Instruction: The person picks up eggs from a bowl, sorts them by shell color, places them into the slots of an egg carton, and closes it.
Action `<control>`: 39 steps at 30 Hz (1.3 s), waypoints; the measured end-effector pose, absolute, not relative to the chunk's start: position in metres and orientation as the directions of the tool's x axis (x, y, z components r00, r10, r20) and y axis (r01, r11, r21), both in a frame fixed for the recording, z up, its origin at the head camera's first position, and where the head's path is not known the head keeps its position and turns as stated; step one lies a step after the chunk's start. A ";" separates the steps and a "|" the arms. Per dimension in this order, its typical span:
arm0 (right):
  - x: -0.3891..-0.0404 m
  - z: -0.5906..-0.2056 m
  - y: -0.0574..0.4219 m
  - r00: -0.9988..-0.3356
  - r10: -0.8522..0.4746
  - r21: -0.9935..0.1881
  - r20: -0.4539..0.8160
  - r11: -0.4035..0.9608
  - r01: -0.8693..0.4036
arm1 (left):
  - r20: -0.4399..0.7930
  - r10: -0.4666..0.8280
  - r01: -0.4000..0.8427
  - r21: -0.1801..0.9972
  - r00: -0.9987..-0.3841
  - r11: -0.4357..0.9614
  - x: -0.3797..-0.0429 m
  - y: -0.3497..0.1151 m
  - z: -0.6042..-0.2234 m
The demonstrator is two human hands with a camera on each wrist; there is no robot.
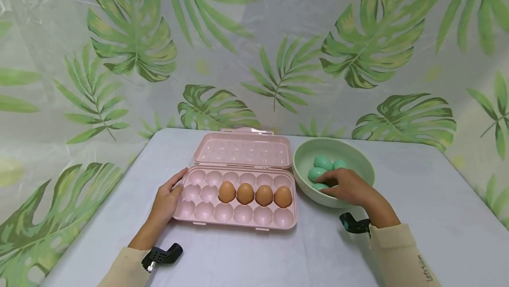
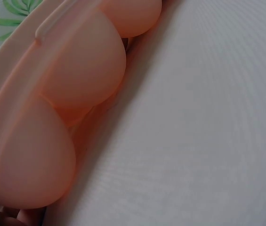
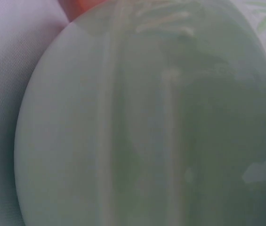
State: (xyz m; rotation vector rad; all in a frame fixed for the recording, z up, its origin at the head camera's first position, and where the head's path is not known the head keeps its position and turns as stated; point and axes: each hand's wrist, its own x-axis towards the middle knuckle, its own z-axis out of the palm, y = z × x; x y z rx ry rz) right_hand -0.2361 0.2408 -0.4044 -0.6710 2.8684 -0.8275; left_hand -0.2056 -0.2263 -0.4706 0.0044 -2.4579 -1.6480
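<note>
A pink plastic egg carton (image 1: 234, 223) lies with its lid folded back. Several brown eggs (image 1: 245, 194) stand side by side in its middle row, toward the right end. My left hand (image 1: 164, 200) grips the carton's left end, thumb near the rim; in the left wrist view, fingertips (image 2: 5, 215) show below the carton's rounded cups. To the right, a light green bowl (image 1: 362, 167) holds several teal eggs (image 1: 317, 174). My right hand (image 1: 346, 185) reaches over the bowl's near rim, thumb and fingers pinching the nearest teal egg, partly hidden.
The carton's lid (image 1: 243, 150) rests behind its base, close to the bowl's left side. A white-covered table (image 1: 254, 260) carries everything. At its back edge hangs a leaf-patterned curtain (image 1: 222, 70). A dark wrist camera (image 1: 169, 254) sits on my left wrist.
</note>
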 end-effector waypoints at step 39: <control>-0.233 -0.406 0.246 -0.915 -0.358 -0.582 0.186 0.710 -0.396 | 0.147 -0.122 0.084 0.906 -0.982 0.415 -0.207 -0.227 -0.472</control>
